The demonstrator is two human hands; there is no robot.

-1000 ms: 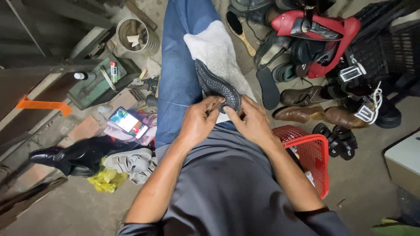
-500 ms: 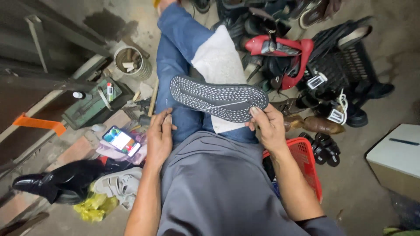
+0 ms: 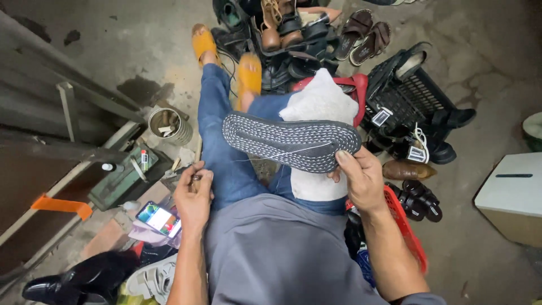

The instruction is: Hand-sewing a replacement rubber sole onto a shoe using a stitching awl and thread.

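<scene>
My right hand (image 3: 361, 179) pinches the sole (image 3: 291, 141) by its near end, held flat above my knees (stitched side up). My left hand (image 3: 193, 195) is closed on a small tool (image 3: 195, 179), with thread (image 3: 265, 158) running to the sole.

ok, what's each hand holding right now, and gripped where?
Right hand holds the dark stitched shoe sole by its near end, thumb on top. Left hand pinches a small tool at its handle; a thread runs to the sole.
</scene>
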